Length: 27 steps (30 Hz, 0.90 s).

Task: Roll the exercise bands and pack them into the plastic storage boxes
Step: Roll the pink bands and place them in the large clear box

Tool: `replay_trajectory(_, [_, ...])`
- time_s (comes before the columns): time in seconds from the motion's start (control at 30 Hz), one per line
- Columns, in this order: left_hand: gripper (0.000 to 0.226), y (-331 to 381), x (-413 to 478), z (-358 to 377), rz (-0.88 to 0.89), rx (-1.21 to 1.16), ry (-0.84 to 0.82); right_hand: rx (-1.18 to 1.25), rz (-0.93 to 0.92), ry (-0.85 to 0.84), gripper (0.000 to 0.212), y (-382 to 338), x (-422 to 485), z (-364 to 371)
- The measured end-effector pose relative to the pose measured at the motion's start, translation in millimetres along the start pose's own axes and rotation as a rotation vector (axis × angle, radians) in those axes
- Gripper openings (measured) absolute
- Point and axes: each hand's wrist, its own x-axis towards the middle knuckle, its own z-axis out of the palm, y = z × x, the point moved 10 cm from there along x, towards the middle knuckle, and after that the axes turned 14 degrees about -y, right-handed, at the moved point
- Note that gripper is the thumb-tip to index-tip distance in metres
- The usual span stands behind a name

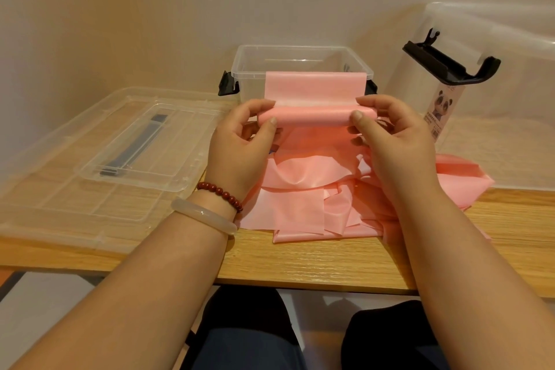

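Note:
A pink exercise band (pixel 312 116) is partly rolled into a short tube held above the wooden table. My left hand (pixel 240 144) pinches the tube's left end and my right hand (pixel 390 135) pinches its right end. The band's free end (pixel 315 84) drapes up over the front rim of a clear open storage box (pixel 300 52) with black latches. More loose pink band (pixel 306 207) lies crumpled on the table under my hands.
Two clear lids (pixel 99 165) lie stacked at the left, the upper one with a grey handle. A second clear box (pixel 495 48) stands on its side at the right, with a black handle (pixel 450 64) and a panda label. The table's front edge (pixel 300 279) runs above my knees.

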Motion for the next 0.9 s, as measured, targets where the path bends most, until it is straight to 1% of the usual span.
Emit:
replay_trajectory(0.1, [0.029, 4.2, 0.8, 2.2, 0.038, 0.062, -0.029, -0.016, -0.001, -0.006, 0.027, 0.6, 0.2, 0.5])
replay_trajectory(0.2, [0.029, 2.2, 0.6, 4.0, 0.025, 0.064, -0.031, -0.044, -0.008, -0.006, 0.031, 0.6, 0.8, -0.5])
replay_trajectory(0.4, [0.027, 2.5, -1.1, 0.1, 0.023, -0.013, 0.025, -0.046, -0.016, 0.001, 0.022, 0.6, 1.0, -0.9])
replay_trajectory(0.5, [0.024, 3.8, -0.7, -1.4, 0.034, 0.025, 0.024, -0.031, -0.012, 0.003, 0.018, 1.2, 1.3, -0.8])
replay_trajectory(0.57, [0.029, 5.1, 0.6, -0.7, 0.038, 0.095, -0.002, -0.018, -0.012, 0.001, 0.017, 0.7, 0.9, -0.8])
replay_trajectory(0.63, [0.032, 4.6, 1.8, 0.0, 0.033, 0.138, -0.018, -0.009, -0.007, -0.010, 0.020, 1.4, 0.9, -0.5])
replay_trajectory(0.77, [0.025, -0.6, 0.7, -0.1, 0.003, 0.089, 0.008, -0.021, -0.008, -0.020, 0.028, 2.6, 1.2, -0.3])
replay_trajectory(0.9, [0.026, -2.4, 0.3, 0.2, -0.002, 0.046, 0.017, -0.030, -0.018, -0.014, 0.025, 2.2, 1.7, -1.1])
